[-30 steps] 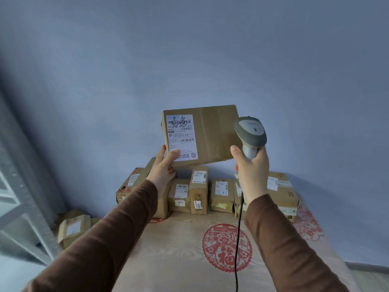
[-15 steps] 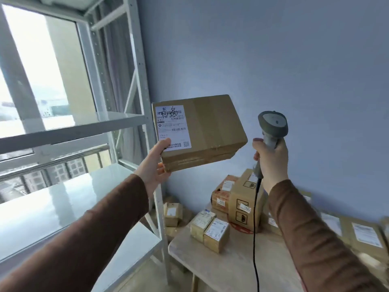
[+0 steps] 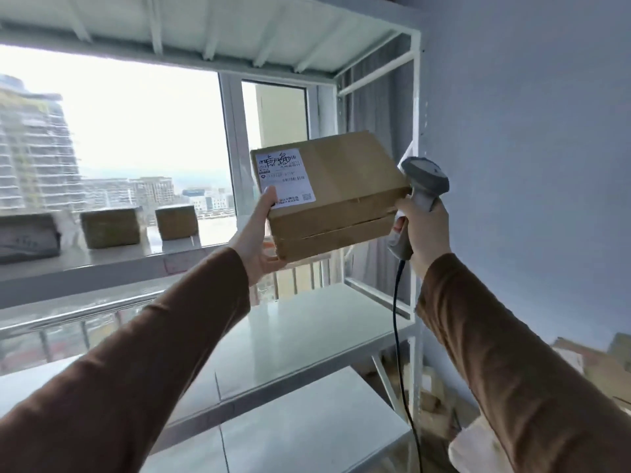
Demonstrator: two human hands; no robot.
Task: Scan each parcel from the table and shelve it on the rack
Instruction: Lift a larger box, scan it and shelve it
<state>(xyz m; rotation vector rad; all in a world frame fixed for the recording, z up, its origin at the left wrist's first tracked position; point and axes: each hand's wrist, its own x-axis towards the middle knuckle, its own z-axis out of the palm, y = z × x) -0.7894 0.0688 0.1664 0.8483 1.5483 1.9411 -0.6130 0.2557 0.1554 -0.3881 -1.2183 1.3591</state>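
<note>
A brown cardboard parcel [image 3: 345, 186] with a white shipping label on its top hangs in the air in front of the white metal rack [image 3: 416, 138]. My left hand [image 3: 259, 233] grips its left end, thumb on the label. My right hand [image 3: 421, 230] holds a grey handheld scanner [image 3: 425, 179] by its handle and touches the parcel's right end. The scanner's black cable drops down past the rack post. The parcel is level with the rack's upper shelf [image 3: 102, 264].
Three parcels sit on the upper shelf at the left: a dark one [image 3: 27, 237] and two brown boxes [image 3: 111, 227] [image 3: 177, 221]. Lower white shelves [image 3: 307, 329] lie below my arms. A window is behind the rack. More boxes [image 3: 580, 356] show at the lower right by the blue wall.
My view has swung left from the table to face the rack. Both hands carried the parcel and scanner along, and my right hand has closed in against the parcel's right end.
</note>
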